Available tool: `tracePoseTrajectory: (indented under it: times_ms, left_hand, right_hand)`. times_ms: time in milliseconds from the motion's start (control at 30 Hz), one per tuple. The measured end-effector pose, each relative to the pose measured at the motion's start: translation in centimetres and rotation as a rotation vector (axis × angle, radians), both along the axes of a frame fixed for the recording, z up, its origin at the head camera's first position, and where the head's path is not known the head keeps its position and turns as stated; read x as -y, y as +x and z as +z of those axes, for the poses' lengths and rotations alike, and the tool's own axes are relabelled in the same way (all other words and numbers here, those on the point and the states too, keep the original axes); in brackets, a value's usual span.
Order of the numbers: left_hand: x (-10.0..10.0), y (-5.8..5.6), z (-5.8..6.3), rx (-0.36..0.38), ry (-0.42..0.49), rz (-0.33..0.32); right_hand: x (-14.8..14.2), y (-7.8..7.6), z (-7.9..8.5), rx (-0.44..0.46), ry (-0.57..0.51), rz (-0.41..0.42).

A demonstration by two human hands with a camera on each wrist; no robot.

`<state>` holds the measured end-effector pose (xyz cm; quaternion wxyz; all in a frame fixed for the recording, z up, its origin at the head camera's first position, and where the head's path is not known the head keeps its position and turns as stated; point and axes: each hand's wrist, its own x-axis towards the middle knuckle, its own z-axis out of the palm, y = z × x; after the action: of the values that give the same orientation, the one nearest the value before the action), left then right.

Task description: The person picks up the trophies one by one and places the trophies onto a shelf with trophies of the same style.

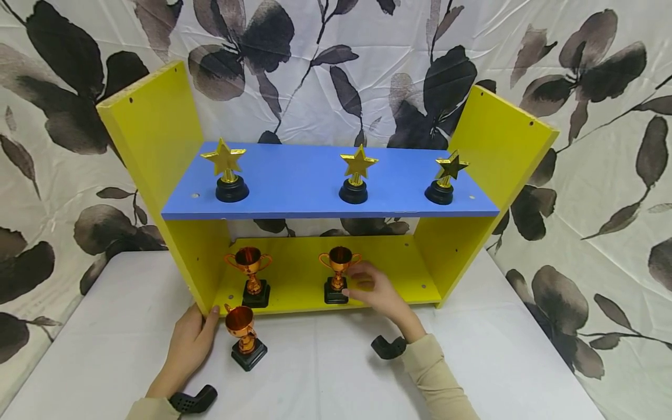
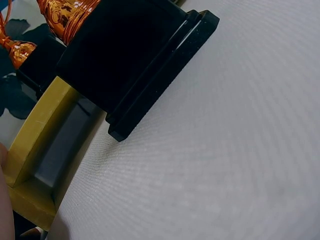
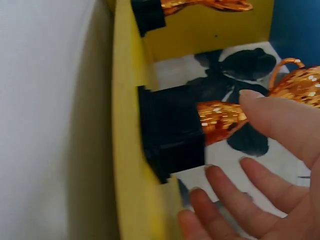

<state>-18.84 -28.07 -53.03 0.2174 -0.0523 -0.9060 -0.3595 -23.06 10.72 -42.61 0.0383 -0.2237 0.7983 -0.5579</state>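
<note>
On the bottom board of a yellow and blue shelf [image 1: 331, 214] stand two copper-coloured trophy cups with black bases, a left cup [image 1: 249, 260] and a right cup [image 1: 339, 256]. My right hand [image 1: 375, 290] is beside the right cup, its thumb near the stem [image 3: 220, 120] and its fingers spread apart, not wrapped round it. At the lower left corner of the shelf, my left hand [image 1: 191, 341] grips the side panel's front edge, thumb on one side and fingers on the other. A third trophy cup [image 1: 241, 326] stands on the table right beside that hand, its black base [image 2: 135, 65] large in the left wrist view.
Three gold star trophies, a left one [image 1: 224, 160], a middle one [image 1: 359, 163] and a right one [image 1: 450, 169], stand on the blue board. A white cloth covers the table [image 1: 315, 373]. Behind hangs a floral sheet [image 1: 336, 70].
</note>
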Motion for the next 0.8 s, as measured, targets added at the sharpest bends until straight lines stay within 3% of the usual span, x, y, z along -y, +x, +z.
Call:
tracePoseTrajectory:
  times_ms: [100,367,800]
  left_hand:
    - [0.0,0.0,0.0,-0.001,0.000,0.002]
    - [0.0,0.0,0.0,-0.004,-0.002,0.004]
    - [-0.1,0.1,0.0,-0.006,-0.008,0.004]
  right_hand:
    - [-0.3,0.0,0.2,0.004,0.011,-0.009]
    - [-1.3,-1.4,-1.9,-0.028,0.104,0.016]
    - [-0.6,-0.1,-0.2,0.024,0.052,0.221]
